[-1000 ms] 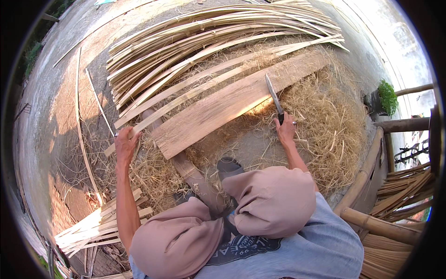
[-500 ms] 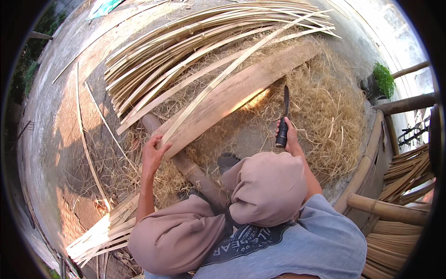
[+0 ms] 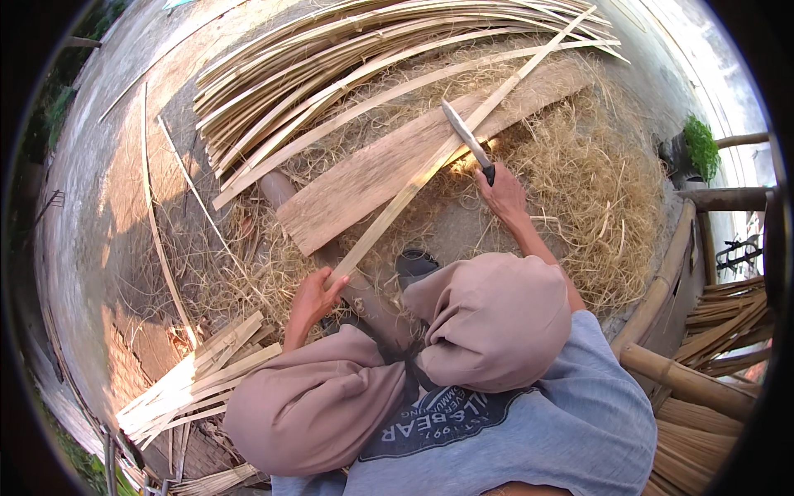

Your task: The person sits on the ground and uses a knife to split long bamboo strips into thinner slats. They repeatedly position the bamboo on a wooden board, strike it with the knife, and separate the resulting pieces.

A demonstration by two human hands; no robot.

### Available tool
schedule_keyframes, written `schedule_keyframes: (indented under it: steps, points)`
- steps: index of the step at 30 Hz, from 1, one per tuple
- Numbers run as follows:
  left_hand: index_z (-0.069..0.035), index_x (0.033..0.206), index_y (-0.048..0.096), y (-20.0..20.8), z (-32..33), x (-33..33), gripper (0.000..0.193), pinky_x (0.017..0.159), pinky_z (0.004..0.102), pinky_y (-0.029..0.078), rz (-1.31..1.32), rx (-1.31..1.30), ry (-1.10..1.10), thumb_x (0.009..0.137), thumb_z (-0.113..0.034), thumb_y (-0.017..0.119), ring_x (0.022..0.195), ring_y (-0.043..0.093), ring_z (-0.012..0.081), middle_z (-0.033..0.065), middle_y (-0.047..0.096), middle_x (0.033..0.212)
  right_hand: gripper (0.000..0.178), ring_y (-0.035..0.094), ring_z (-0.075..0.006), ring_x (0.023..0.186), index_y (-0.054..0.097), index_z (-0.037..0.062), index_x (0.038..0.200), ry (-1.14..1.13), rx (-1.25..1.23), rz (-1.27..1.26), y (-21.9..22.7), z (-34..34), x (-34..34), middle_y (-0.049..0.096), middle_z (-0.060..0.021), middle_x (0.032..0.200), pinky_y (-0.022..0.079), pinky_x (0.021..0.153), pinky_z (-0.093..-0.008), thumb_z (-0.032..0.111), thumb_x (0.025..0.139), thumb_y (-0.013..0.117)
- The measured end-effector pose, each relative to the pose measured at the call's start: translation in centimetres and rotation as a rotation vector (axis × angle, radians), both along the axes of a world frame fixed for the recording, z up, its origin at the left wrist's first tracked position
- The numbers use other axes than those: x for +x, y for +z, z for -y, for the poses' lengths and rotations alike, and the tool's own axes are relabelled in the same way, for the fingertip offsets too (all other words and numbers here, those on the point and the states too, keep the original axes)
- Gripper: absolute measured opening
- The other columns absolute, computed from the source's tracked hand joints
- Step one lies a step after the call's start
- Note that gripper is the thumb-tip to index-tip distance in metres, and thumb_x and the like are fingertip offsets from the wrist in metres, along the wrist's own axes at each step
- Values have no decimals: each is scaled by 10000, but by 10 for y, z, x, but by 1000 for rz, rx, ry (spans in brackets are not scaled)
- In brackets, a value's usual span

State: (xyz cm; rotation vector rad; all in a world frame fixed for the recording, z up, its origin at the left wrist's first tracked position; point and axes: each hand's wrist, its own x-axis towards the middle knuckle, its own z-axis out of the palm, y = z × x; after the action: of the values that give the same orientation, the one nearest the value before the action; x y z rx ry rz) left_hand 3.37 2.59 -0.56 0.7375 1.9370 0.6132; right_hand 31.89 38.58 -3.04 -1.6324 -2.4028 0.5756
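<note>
Between the fingers of my left hand [image 3: 313,299] is the near end of a long pale bamboo strip [image 3: 395,207]. It runs away to the upper right, slanting over a broad wooden plank [image 3: 351,190]. My right hand [image 3: 504,197] is closed round the black handle of a knife [image 3: 466,139]. Its blade points up and left and lies across the strip, at or just above its face; whether they touch I cannot tell. Under the plank's near end is a dark round pole [image 3: 277,190].
A bundle of bamboo strips [image 3: 331,70] lies beyond the plank. Curly shavings [image 3: 587,207] are heaped at the right. More cut strips [image 3: 194,384] lie at lower left. Bamboo poles [image 3: 686,380] border the right side, near a potted plant [image 3: 701,149].
My left hand has drawn the strip's end nearer and rightward. My right hand has moved up and left, turning the knife from upright until its blade crosses the strip.
</note>
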Motion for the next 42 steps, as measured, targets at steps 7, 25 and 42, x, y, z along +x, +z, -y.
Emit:
schedule_keyframes:
  steps: [7,25,42]
  points:
    - [-37,753,698,-13,-18,-2,568,516,342,424,-204,-12,65,981,-554,643,511,583,167,64,622,593,646,685,-488,876,637,-15,937,284,-328,-112,-7,69,-65,679,-306,838,515,787,-563,611,1024,502]
    - [-26,762,679,14,107,-44,402,502,264,322,121,-122,277,986,-355,729,562,451,49,-34,544,622,639,566,-290,562,544,38,742,-37,-119,-177,-18,-43,9,583,-145,627,454,578,-475,595,1051,485]
    - [-62,729,625,46,199,-38,382,511,280,308,249,-100,488,983,-323,737,574,438,55,-33,536,629,722,668,-348,672,609,17,855,-282,-47,-12,-23,-136,70,656,-176,698,509,671,-504,692,1023,416]
